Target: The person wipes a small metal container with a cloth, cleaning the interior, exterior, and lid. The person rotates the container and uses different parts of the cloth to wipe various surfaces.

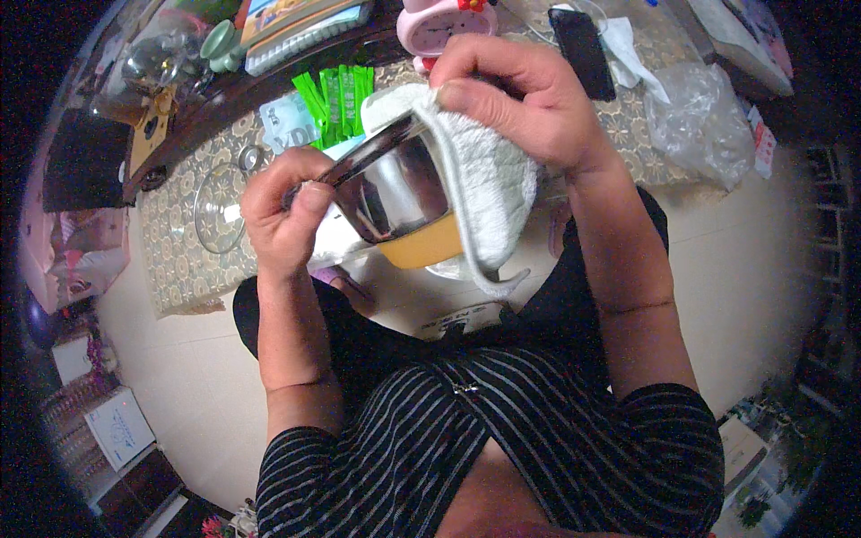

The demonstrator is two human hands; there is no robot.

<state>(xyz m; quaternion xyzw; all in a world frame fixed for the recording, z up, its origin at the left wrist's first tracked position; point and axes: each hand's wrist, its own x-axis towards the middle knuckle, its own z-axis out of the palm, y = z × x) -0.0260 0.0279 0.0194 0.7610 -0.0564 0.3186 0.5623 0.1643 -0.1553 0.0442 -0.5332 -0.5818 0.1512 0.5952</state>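
Note:
A small pot with a shiny steel inside, a dark rim and a yellow-orange outer wall is held tilted on its side above my lap, its mouth facing left. My left hand is closed on the dark handle at its left edge. At the far side, my right hand pinches a white towel. The towel hangs along the pot's right side, its lower corner dangling below. Something dark shows under my right fingers; I cannot tell whether it is the pot's other handle.
On the patterned tablecloth lie a round glass lid, green stick packets and a pale blue sachet. Farther back stand a pink alarm clock and a black phone. A clear plastic bag lies at the right.

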